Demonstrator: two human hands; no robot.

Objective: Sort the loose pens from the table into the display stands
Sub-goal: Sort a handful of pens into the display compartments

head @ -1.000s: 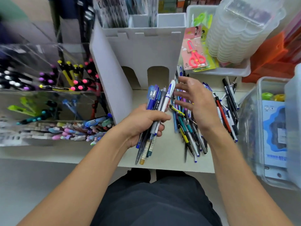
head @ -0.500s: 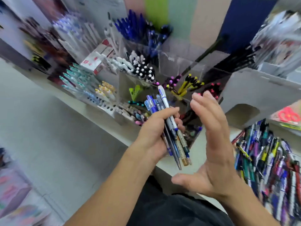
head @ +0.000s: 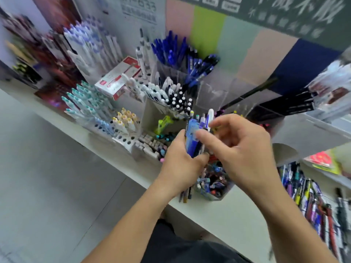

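My left hand point(head: 176, 168) grips a bundle of several pens point(head: 191, 141), mostly blue and white, upright above the table's front edge. My right hand point(head: 245, 152) is right beside it with curled fingers, its index fingertip on a blue pen at the top of the bundle; blur hides the thumb. Behind the hands stand display stands: blue pens point(head: 180, 52), black pens with white caps point(head: 178, 101) and teal pens point(head: 85, 99). Loose pens point(head: 307, 198) lie in a pile on the table at the right.
A clear tub of mixed pens point(head: 212, 183) sits under my hands near the white table edge point(head: 218, 215). An acrylic compartment point(head: 212, 93) stands behind it, a red and white box point(head: 117, 80) at the left, a white cardboard stand point(head: 303, 133) at the right.
My view has swung left from the loose pile to the display stands. My right hand left the pile, came in and now closes on the top of the bundle in my left hand.
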